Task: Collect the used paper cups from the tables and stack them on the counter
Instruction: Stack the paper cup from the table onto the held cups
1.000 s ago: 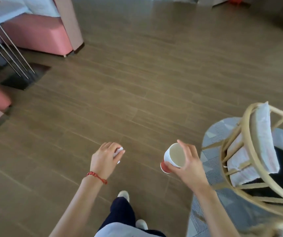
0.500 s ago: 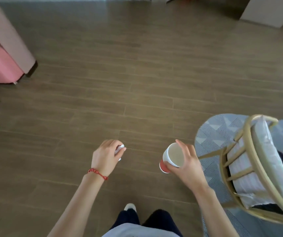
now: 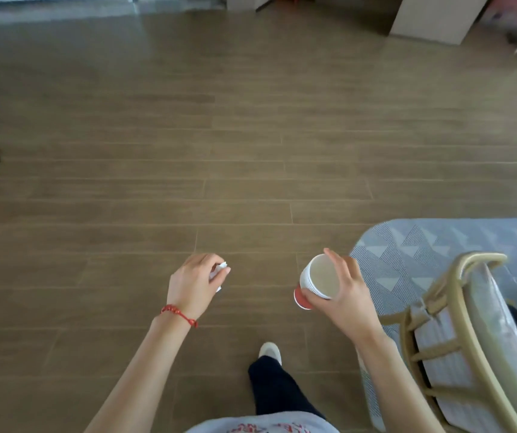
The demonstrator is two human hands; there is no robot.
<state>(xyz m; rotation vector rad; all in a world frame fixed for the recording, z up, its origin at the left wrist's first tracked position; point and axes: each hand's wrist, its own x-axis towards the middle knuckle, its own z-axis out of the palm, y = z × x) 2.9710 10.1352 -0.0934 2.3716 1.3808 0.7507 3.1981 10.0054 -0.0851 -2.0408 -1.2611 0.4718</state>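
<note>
White paper cups [image 3: 319,281], nested in one stack with a red bottom, are in the right hand [image 3: 343,290], fingers curled around them; the exact count is unclear, and the top cup looks empty. The left hand [image 3: 193,285] pinches one crumpled white paper [image 3: 219,270] above the wooden floor [image 3: 219,151].

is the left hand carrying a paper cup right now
No, the left hand grips only a small crumpled white paper; the paper cup is in the right hand.
</note>
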